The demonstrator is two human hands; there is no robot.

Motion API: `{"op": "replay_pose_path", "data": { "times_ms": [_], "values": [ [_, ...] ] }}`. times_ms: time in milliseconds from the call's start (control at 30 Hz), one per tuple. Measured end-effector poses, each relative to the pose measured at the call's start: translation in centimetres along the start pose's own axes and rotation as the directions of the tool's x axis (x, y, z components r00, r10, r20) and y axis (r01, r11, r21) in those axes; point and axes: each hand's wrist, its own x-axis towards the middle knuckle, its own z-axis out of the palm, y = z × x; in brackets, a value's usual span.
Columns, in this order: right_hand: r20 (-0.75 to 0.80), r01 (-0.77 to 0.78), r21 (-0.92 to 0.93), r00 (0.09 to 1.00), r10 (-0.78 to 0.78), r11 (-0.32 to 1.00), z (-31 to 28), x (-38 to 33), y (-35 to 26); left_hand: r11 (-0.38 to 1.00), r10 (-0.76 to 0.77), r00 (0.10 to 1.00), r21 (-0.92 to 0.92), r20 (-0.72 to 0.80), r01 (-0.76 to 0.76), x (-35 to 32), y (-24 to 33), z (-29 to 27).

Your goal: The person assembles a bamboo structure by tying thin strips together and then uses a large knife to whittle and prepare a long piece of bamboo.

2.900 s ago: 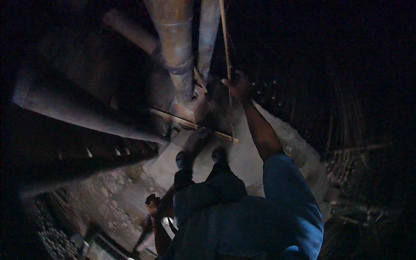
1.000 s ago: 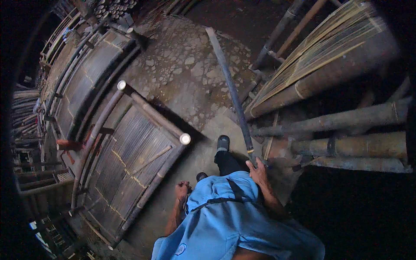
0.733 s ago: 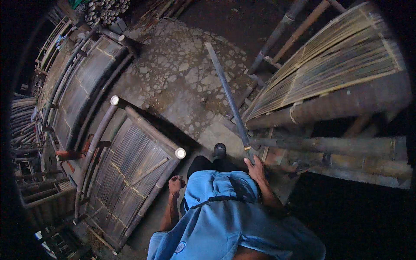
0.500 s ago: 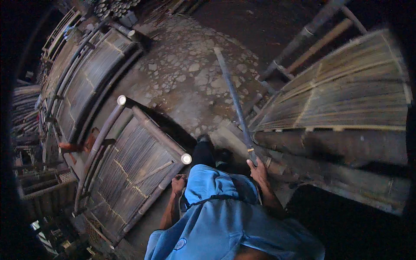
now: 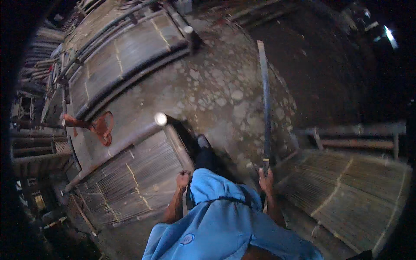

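My right hand (image 5: 266, 180) is closed around the dark grip of a long, narrow, blade-like tool (image 5: 265, 104). A yellow band circles the tool just above my fingers. Its dark grey length points straight ahead, over the stony ground, and ends in a paler, squarish tip. My left hand (image 5: 183, 180) is curled into a fist, and nothing shows in it. It hangs beside the near corner of a low bamboo bench (image 5: 143, 173), where I cannot tell whether it touches the frame.
Another bamboo bench (image 5: 130, 54) stands ahead on the left, with an orange-brown strap-like thing (image 5: 103, 128) near its end. To my right is a slatted bamboo bench (image 5: 346, 186). Between them lies a floor of embedded stones (image 5: 225, 95). Stacked poles (image 5: 43, 47) lie far left.
The view has swung to the right, and both benches on the left appear higher up. The blade-like tool now points more directly ahead. One foot has come forward beside the near bench.
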Motion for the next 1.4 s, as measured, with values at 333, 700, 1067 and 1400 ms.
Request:
{"op": "replay_pose_path", "data": {
  "times_ms": [333,700,1067,1400],
  "values": [
    [0.472,-0.578,0.358,0.790,0.392,0.734,8.2,27.6,-21.9,0.949,0.077,0.991,-0.297,-0.113,-0.108,8.4,16.8,-9.4],
    [0.130,0.087,0.147,0.986,-0.107,0.985,17.8,56.4,-29.5,0.909,0.148,0.988,-0.385,-0.053,-0.157,20.0,29.3,-3.9],
    [0.257,0.049,0.270,0.959,-0.121,0.962,28.6,74.8,-43.1,0.951,0.281,0.848,0.015,-0.449,-0.308,23.4,45.1,-4.9],
    [0.311,-0.087,0.121,0.949,0.046,0.989,38.6,71.3,-58.8,0.950,0.309,0.860,0.176,-0.406,-0.259,33.3,48.1,-16.7]
  ]
}}
